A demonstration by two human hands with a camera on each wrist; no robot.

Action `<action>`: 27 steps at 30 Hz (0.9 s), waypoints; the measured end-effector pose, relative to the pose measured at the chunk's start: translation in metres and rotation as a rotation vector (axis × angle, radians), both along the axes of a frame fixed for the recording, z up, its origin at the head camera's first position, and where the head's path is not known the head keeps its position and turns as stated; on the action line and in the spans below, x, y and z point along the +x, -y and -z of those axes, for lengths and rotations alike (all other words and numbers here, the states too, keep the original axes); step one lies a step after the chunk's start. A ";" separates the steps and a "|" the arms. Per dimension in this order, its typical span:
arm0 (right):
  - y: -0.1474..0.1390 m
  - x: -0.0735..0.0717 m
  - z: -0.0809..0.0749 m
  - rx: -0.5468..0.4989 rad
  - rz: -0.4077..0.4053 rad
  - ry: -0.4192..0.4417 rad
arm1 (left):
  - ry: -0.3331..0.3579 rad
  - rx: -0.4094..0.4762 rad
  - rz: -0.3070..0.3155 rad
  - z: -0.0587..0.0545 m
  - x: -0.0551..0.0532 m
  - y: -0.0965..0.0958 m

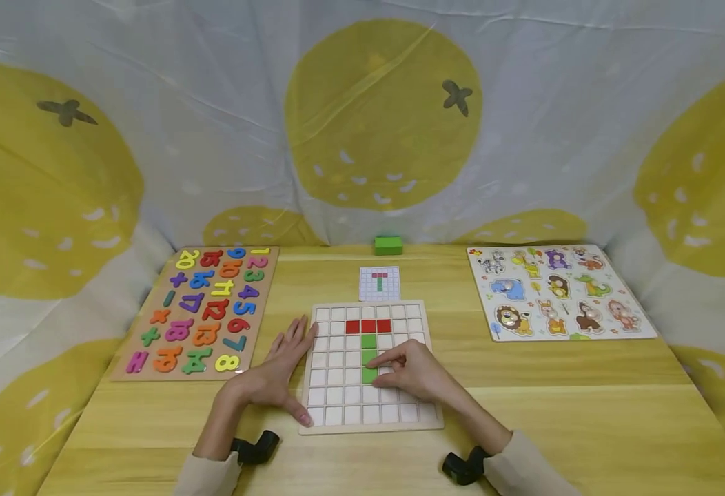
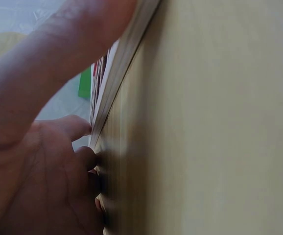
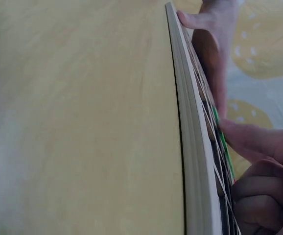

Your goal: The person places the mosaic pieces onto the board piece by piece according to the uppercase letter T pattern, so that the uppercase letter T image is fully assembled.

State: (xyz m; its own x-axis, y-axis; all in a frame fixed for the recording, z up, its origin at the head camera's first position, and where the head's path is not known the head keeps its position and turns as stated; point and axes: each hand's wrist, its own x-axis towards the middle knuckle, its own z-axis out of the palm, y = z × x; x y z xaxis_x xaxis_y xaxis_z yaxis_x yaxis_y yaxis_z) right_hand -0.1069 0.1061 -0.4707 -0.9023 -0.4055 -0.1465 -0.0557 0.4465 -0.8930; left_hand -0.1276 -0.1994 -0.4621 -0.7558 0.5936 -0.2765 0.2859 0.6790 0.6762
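Note:
A white grid board (image 1: 334,416) in a light wooden frame lies flat in front of me. Three red square tiles (image 1: 369,326) form a row near its top, and green tiles (image 1: 369,341) run down in a column from the middle one. My right hand (image 1: 421,372) holds the lowest green tile (image 1: 369,376) between thumb and index finger, at its place in the column. In the right wrist view that thumb (image 3: 249,137) touches the green strip. With fingers spread, my left hand (image 1: 278,368) rests along the board's left edge, thumb at the lower corner.
A small pattern card (image 1: 380,293) with a red and green T lies above the board. Behind it sits a green block (image 1: 388,245). A number puzzle (image 1: 145,310) is at left, an animal puzzle (image 1: 542,275) at right. A fruit-patterned cloth (image 1: 226,138) hangs behind the table.

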 end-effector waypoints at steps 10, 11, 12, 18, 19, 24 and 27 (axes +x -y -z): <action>0.005 -0.002 0.002 -0.026 -0.020 -0.001 | 0.000 -0.018 -0.016 0.000 0.001 0.004; 0.006 -0.003 0.002 -0.031 -0.019 0.001 | 0.001 -0.019 -0.017 0.000 0.001 0.004; 0.006 -0.003 0.002 -0.033 -0.018 0.004 | 0.004 -0.022 -0.017 0.000 0.001 0.004; 0.007 -0.004 0.002 -0.034 -0.015 0.033 | 0.009 -0.024 -0.023 -0.001 -0.001 0.005; 0.007 -0.004 0.002 -0.034 -0.014 0.036 | 0.008 -0.023 -0.023 -0.001 -0.001 0.005; 0.005 -0.003 0.004 -0.030 -0.014 0.033 | 0.002 -0.024 -0.013 0.002 -0.001 0.004; 0.002 -0.002 0.005 -0.015 -0.013 0.023 | -0.009 -0.023 0.005 0.003 -0.003 0.001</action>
